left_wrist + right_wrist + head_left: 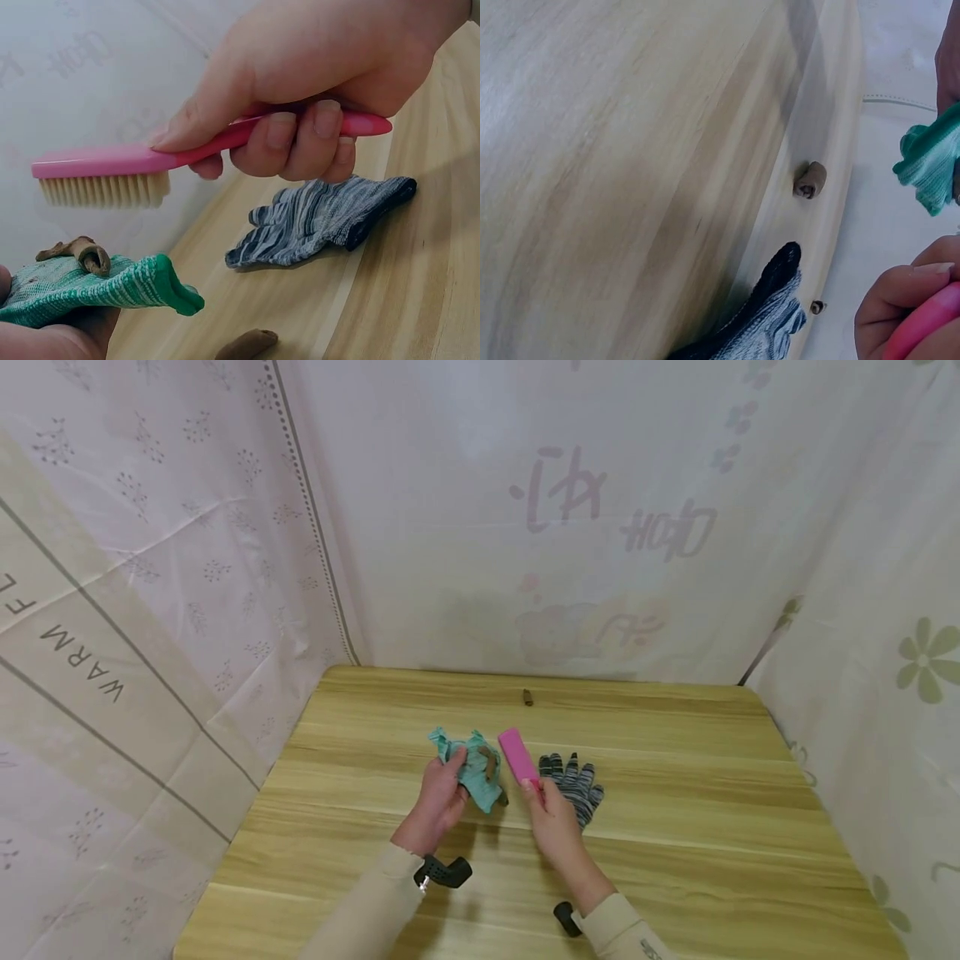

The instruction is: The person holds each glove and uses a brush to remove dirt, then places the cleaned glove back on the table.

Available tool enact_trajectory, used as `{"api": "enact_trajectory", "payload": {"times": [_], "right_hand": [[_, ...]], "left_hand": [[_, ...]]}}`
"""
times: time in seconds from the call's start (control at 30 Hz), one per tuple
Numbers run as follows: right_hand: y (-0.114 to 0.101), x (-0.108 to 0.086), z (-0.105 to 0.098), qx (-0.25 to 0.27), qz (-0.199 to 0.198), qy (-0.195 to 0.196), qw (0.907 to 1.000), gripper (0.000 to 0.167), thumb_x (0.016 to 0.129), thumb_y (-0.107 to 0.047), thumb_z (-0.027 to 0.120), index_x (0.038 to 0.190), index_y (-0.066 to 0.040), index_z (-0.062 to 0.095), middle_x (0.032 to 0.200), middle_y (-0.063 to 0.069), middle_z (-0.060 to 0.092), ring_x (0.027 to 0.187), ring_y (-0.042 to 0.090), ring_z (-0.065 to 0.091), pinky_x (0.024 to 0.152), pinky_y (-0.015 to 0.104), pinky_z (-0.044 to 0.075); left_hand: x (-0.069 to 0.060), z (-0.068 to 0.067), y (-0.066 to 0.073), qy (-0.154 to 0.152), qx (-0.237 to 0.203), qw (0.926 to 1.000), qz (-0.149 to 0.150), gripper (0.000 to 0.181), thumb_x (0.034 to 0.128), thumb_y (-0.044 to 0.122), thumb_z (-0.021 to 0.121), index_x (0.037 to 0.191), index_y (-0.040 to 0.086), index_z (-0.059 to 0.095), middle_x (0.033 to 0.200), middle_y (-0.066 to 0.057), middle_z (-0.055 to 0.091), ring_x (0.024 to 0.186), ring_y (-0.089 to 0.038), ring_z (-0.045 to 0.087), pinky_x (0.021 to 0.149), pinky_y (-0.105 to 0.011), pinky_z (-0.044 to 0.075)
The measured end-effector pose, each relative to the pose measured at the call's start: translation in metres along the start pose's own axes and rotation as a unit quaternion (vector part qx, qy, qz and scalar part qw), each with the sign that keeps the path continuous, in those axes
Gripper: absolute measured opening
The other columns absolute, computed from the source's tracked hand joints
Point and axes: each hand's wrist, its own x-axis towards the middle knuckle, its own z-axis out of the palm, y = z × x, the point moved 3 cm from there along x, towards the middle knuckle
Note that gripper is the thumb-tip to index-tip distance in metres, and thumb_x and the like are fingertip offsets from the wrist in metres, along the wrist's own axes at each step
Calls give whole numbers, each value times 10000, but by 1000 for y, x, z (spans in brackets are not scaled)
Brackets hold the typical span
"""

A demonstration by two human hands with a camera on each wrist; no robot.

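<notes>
My left hand (pixel 442 792) grips a green knitted piece (pixel 480 777) that looks like a glove, thumb on top. A brown curled scrap (pixel 91 255) lies on its upper side; what the scrap is made of I cannot tell. My right hand (pixel 557 827) holds a pink brush (pixel 517 755) by its handle, fingers wrapped round it. Pale bristles (pixel 105 190) face down, above the green knit and apart from it in the left wrist view. Beside the right hand, a grey-and-black striped glove (pixel 576 783) lies flat on the table, partly hidden by that hand.
One brown rolled piece (pixel 528 697) lies near the far edge of the wooden table (pixel 675 752). Another brown roll (pixel 247 345) rests on the table below the green knit. Printed curtains (pixel 465 527) hang behind and along both sides.
</notes>
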Motion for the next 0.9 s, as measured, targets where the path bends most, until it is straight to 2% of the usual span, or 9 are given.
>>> {"api": "enact_trajectory", "payload": {"times": [0.27,0.4,0.57,0.73,0.9], "right_hand": [[-19,-7,6,107,-234,-101,9996,450,1053,-508,457,1107,-82,591,697,8,426,598,136,377,513,260,334],[-26,-12,11,-133,-404,-187,9989,394,1052,-477,490,1110,-104,602,661,-20,424,569,126,390,501,261,335],[-23,-13,14,-559,-426,-128,9974,295,1059,-396,510,1069,-111,587,648,-36,401,549,116,384,488,258,329],[-18,-11,11,-565,-453,-64,9974,314,1064,-403,492,1040,-100,573,639,-25,407,533,121,376,464,264,317],[-12,-8,9,-679,-535,17,9963,343,1061,-436,477,1049,-107,572,631,-27,410,532,118,373,465,269,320]], "left_hand": [[2,3,-4,-146,214,9997,-13,257,1100,225,437,1219,-1,469,1049,-1,645,984,-87,668,902,-264,574],[1,5,-6,-237,177,9996,-9,299,1109,226,404,1283,-14,440,1129,-7,659,1081,-99,667,979,-288,547],[-1,8,-3,-296,34,9996,-33,333,1113,242,386,1324,-13,421,1212,-27,645,1189,-121,630,1052,-302,501],[-5,7,0,-229,-165,9995,-127,299,1111,246,379,1300,15,401,1147,10,642,1113,-64,650,1013,-245,517],[-5,5,1,-330,-112,9993,-151,351,1116,249,358,1353,-9,381,1130,31,651,1086,-48,656,998,-238,521]]}}
